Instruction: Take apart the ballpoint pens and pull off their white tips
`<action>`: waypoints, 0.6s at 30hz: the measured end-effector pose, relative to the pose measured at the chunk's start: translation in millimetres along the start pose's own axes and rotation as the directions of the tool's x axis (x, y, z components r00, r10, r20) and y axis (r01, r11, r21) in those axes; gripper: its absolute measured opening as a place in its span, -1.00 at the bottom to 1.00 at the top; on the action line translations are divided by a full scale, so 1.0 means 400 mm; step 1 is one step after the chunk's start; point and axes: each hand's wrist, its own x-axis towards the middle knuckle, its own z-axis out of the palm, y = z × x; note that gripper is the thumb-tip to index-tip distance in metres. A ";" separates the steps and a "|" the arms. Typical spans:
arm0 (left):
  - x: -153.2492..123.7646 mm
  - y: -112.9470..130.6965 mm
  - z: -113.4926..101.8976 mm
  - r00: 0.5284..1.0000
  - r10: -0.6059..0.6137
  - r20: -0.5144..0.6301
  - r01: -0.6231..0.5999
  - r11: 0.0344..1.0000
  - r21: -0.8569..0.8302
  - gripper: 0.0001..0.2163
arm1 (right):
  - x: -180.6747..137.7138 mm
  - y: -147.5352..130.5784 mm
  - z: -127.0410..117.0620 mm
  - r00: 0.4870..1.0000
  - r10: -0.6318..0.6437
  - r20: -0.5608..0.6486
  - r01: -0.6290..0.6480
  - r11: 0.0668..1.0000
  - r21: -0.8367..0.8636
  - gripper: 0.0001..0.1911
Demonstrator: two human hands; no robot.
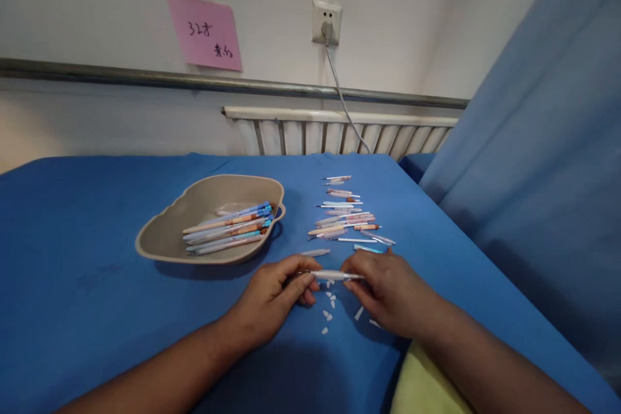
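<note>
My left hand [281, 294] pinches the left end of a slim white pen part [328, 275], held level above the blue cloth. At its other end, the fingers of my right hand [383, 284] close round a thin piece that runs out of it. Whether the two pieces are joined cannot be seen. Just below lie several small white pen tips [328, 315]. Short white pieces [359, 313] rest beside my right hand, partly hidden by it. Beyond my hands, pen barrels and refills [342, 220] are spread in a loose column.
A beige basin [162, 247] with several pens [233, 229] in it stands at the left. Blue cloth [87, 233] covers the bed-like surface. Behind are a white rail [291, 114] and a plugged-in cable [342, 94]. A blue curtain [543, 142] hangs at the right.
</note>
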 end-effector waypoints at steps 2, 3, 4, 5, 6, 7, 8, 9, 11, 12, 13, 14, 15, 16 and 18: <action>-0.001 0.002 0.001 1.000 0.000 0.018 0.000 0.999 0.039 -0.80 | 0.001 0.000 0.000 1.000 -0.017 0.006 0.017 0.999 -0.045 -0.91; -0.002 0.004 0.001 1.000 0.002 0.024 -0.004 0.997 0.079 -0.80 | 0.001 -0.002 0.000 1.000 -0.026 0.004 0.027 0.998 -0.064 -0.91; -0.004 0.005 0.002 1.000 0.009 0.024 -0.012 0.992 0.128 -0.79 | 0.001 -0.005 0.000 0.999 -0.037 0.004 0.037 0.996 -0.078 -0.90; -0.004 0.007 0.003 1.000 0.021 0.018 -0.024 0.984 0.177 -0.78 | 0.002 -0.008 0.000 0.999 -0.049 0.005 0.049 0.995 -0.085 -0.89; -0.005 0.008 0.004 0.999 0.038 0.013 -0.040 0.975 0.220 -0.77 | 0.002 -0.011 0.001 0.998 -0.061 0.009 0.062 0.995 -0.085 -0.89; -0.005 0.010 0.005 0.998 0.056 0.012 -0.057 0.966 0.252 -0.77 | 0.002 -0.015 0.003 0.997 -0.072 0.014 0.072 0.994 -0.081 -0.88; -0.006 0.013 0.006 0.997 0.072 0.014 -0.073 0.959 0.274 -0.79 | 0.001 -0.018 0.004 0.997 -0.079 0.017 0.080 0.994 -0.073 -0.88; -0.006 0.016 0.008 0.997 0.078 0.018 -0.080 0.954 0.288 -0.81 | 0.001 -0.020 0.006 0.996 -0.084 0.019 0.085 0.994 -0.063 -0.88; -0.005 0.024 0.011 0.997 0.069 0.024 -0.073 0.953 0.295 -0.80 | 0.001 -0.022 0.009 0.996 -0.087 0.015 0.088 0.995 -0.045 -0.87; -0.006 0.028 0.013 0.998 0.058 0.024 -0.062 0.953 0.297 -0.80 | 0.001 -0.022 0.009 0.996 -0.088 0.010 0.088 0.995 -0.039 -0.87; -0.006 0.032 0.014 0.999 0.045 0.021 -0.049 0.953 0.298 -0.81 | 0.001 -0.021 0.010 0.996 -0.090 0.004 0.091 0.995 -0.033 -0.88; -0.007 0.035 0.015 0.999 0.034 0.021 -0.039 0.954 0.297 -0.81 | 0.000 -0.020 0.010 0.996 -0.094 -0.002 0.094 0.995 -0.029 -0.88; -0.007 0.036 0.016 0.999 0.026 0.023 -0.032 0.955 0.294 -0.82 | 0.000 -0.019 0.010 0.995 -0.097 -0.010 0.097 0.995 -0.028 -0.89; -0.009 0.037 0.017 0.999 0.020 0.025 -0.026 0.957 0.291 -0.83 | 0.000 -0.018 0.009 0.995 -0.099 -0.019 0.099 0.995 -0.031 -0.89; -0.011 0.035 0.017 1.000 0.011 0.026 -0.018 0.959 0.283 -0.84 | 0.001 -0.015 0.009 0.994 -0.105 -0.030 0.104 0.994 -0.033 -0.89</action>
